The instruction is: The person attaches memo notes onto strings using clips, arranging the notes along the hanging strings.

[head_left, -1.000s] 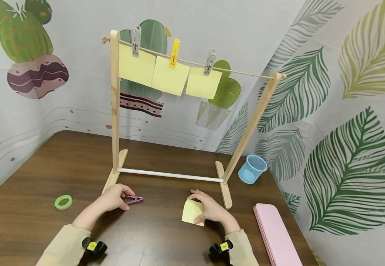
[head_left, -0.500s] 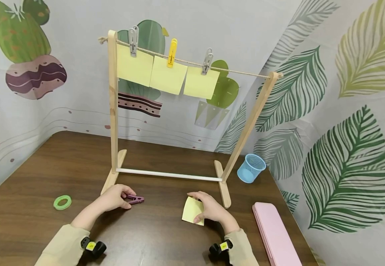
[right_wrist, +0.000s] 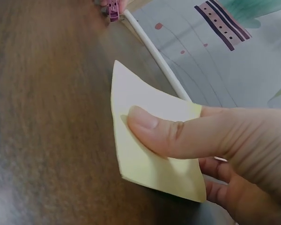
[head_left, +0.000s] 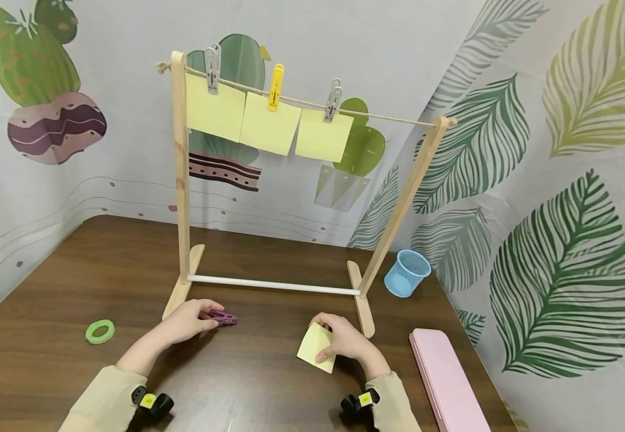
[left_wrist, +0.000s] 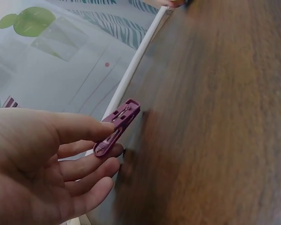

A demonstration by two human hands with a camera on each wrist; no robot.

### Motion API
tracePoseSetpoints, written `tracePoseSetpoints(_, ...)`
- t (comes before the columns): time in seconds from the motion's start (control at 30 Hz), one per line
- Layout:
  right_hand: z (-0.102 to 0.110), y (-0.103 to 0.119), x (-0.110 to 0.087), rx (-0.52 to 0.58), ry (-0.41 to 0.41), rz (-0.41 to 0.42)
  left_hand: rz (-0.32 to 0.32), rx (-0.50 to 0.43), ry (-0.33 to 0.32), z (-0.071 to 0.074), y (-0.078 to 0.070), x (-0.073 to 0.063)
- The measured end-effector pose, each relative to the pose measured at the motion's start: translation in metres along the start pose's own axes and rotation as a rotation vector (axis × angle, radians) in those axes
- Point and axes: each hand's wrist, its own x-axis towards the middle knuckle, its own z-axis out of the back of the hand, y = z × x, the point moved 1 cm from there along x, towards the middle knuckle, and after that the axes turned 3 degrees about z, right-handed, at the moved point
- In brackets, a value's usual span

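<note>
My left hand (head_left: 189, 319) pinches a purple clothespin (head_left: 222, 316) just above the brown table; in the left wrist view the clothespin (left_wrist: 117, 127) sits between thumb and fingers. My right hand (head_left: 345, 339) holds a loose yellow paper square (head_left: 316, 347), thumb pressed on its face, as the right wrist view shows for the paper (right_wrist: 150, 154). Behind both hands stands a wooden rack (head_left: 182, 180) with a string. Three yellow papers (head_left: 269, 123) hang from the string by pegs.
A green tape ring (head_left: 99, 331) lies left of my left arm. A blue mesh cup (head_left: 406, 273) stands at the rack's right foot. A pink flat case (head_left: 444, 378) lies at the table's right edge. A white rod (head_left: 275, 284) joins the rack's feet.
The left hand has lifted the purple clothespin slightly and moved it a little right. The right hand has raised and tilted the yellow paper off the table.
</note>
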Motion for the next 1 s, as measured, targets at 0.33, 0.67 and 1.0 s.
tracePoseSetpoints(0.33, 0.005, -0.005, 0.000, 0.033, 0.002, -0.028, -0.010, -0.070, -0.096, -0.005, 0.000, 0.003)
tracePoseSetpoints(0.67, 0.005, -0.011, -0.002, 0.114, -0.021, -0.065, 0.041, -0.129, -0.212, -0.010, -0.003, 0.007)
tracePoseSetpoints(1.0, 0.004, -0.008, -0.005, 0.147, -0.040, -0.121, -0.020, -0.234, -0.268, -0.018, -0.009, 0.010)
